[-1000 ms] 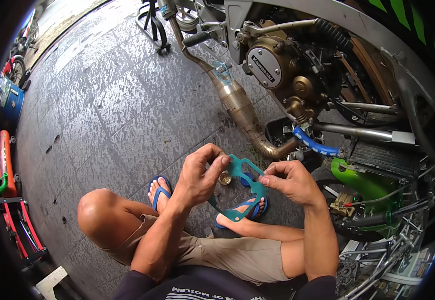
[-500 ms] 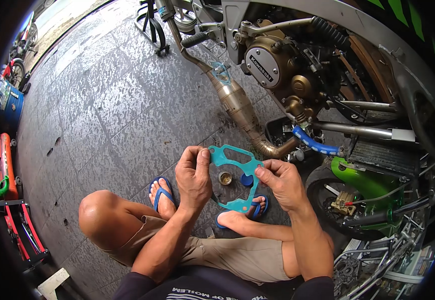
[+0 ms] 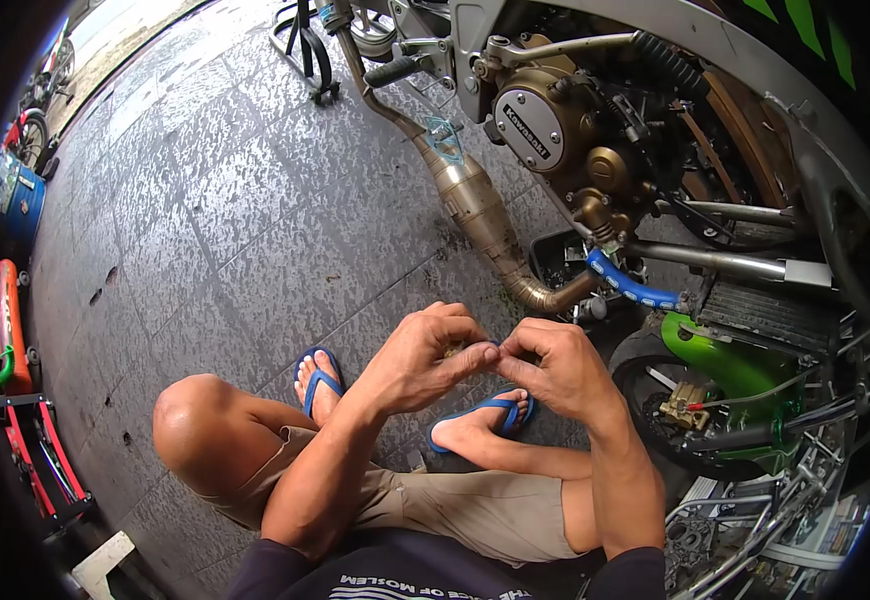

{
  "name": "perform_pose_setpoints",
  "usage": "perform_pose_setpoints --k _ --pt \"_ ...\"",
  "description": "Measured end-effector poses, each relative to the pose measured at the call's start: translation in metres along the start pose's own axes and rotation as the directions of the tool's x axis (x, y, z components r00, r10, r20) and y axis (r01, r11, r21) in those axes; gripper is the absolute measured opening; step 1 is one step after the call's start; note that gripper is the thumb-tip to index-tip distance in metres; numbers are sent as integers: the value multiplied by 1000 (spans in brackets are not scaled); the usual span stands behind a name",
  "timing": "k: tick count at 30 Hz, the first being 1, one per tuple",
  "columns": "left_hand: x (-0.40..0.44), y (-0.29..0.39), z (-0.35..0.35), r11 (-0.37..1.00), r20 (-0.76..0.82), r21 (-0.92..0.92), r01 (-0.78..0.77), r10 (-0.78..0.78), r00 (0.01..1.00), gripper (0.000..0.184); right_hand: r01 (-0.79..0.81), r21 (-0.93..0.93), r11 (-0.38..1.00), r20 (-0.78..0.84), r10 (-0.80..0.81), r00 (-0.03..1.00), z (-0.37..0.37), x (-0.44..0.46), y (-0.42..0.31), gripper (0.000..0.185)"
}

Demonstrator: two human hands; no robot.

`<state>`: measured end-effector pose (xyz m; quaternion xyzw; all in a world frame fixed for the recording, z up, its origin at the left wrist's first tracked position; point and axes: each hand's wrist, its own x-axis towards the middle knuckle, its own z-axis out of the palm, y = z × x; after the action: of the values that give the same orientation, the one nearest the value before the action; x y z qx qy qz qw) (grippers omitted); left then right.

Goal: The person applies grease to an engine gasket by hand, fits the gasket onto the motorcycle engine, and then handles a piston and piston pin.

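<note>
My left hand (image 3: 433, 358) and my right hand (image 3: 553, 368) meet above the floor in front of me, fingertips touching in closed pinches. The teal gasket seen in them a moment earlier is now almost wholly hidden by the fingers. Below them, a small open tin and a blue lid are largely covered by the hands. Just ahead stands a motorcycle engine (image 3: 575, 140) with a round "Kawasaki" cover (image 3: 529, 130). Another thin teal gasket-like piece (image 3: 445, 128) rests on the exhaust pipe (image 3: 475, 205).
A blue hose (image 3: 635, 285) joins the engine at the right, above a green fender (image 3: 700, 365) and front wheel (image 3: 635, 385). A black tray (image 3: 553, 262) sits under the engine. An orange floor jack (image 3: 10, 320) and blue drum (image 3: 25, 205) stand at the left.
Both hands have come together from holding the teal gasket spread between them. The gasket has gone from plain view, and the tin and lid are now covered.
</note>
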<state>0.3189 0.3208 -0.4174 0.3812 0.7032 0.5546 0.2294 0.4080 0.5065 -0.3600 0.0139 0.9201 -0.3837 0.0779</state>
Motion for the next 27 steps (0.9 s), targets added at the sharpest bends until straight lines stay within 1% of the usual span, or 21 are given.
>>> perform_pose_setpoints --k 2,3,4,5,6,7,8,9,11,12,14,15,16,17,18,20,21,23,24,26,27 --pt "0 0 2 1000 13 -15 18 -17 1000 18 40 61 997 -46 -37 998 4 -1 5 16" --pt "-1 0 4 1000 -22 1 -4 4 1000 18 41 61 997 -45 -38 998 5 -2 5 16" --pt "-1 1 6 999 -56 20 -27 28 998 18 29 112 993 -68 -21 997 7 -4 5 17" --pt "-1 0 8 999 -56 20 -27 28 998 18 18 163 986 -89 -3 996 7 -5 6 17" --pt "-2 0 10 1000 -121 -6 -26 25 992 18 15 164 986 -88 -1 996 8 -6 8 17" --pt "-2 -2 12 999 -183 -32 -27 21 983 17 -33 210 977 -69 49 996 7 -7 10 18" --pt "-2 -5 13 999 -225 -2 -38 37 974 19 -81 253 964 -49 96 994 6 -9 13 19" --pt "-2 -5 11 999 -225 -3 -41 39 974 19 -81 252 964 -50 97 994 4 -11 14 19" --pt "-3 -5 9 990 -304 -135 46 -85 949 20 -258 275 926 66 249 966 3 -16 17 20" --pt "-3 -6 8 979 -317 -190 75 -133 939 17 -257 275 927 66 249 966 5 -18 20 20" --pt "-4 -4 5 982 -334 -174 71 -127 934 17 -206 570 795 1 250 968 11 -22 29 19" --pt "-4 -4 5 985 -347 -159 68 -120 930 18 -207 569 796 2 251 968 15 -23 33 19" --pt "-4 -4 6 985 -347 -160 67 -119 930 18 -224 618 753 -5 289 957 18 -23 37 17" --pt "-4 -4 8 987 -383 -153 44 -101 918 17 -238 665 708 -11 328 944 21 -25 40 15" --pt "-4 -4 9 989 -419 -145 21 -81 904 17 -237 664 709 -13 329 944 26 -26 39 15" --pt "-6 -7 12 987 -444 -156 25 -93 891 18 -169 750 640 -102 365 926 41 -26 32 13" --pt "-6 -8 12 985 -469 -168 34 -110 876 19 -169 750 640 -102 364 926 43 -26 30 13" --pt "-7 -6 12 980 -482 -195 50 -140 865 17 -233 801 551 -50 450 892 46 -26 24 14" --pt "-8 -6 13 973 -494 -222 67 -171 853 16 -233 802 550 -51 451 891 49 -25 23 14" --pt "-9 -7 14 969 -510 -241 56 -176 842 16 -177 833 524 -75 423 903 54 -24 21 13" --pt "-9 -8 15 965 -530 -259 43 -179 829 17 -175 834 524 -77 423 903 54 -23 19 13"
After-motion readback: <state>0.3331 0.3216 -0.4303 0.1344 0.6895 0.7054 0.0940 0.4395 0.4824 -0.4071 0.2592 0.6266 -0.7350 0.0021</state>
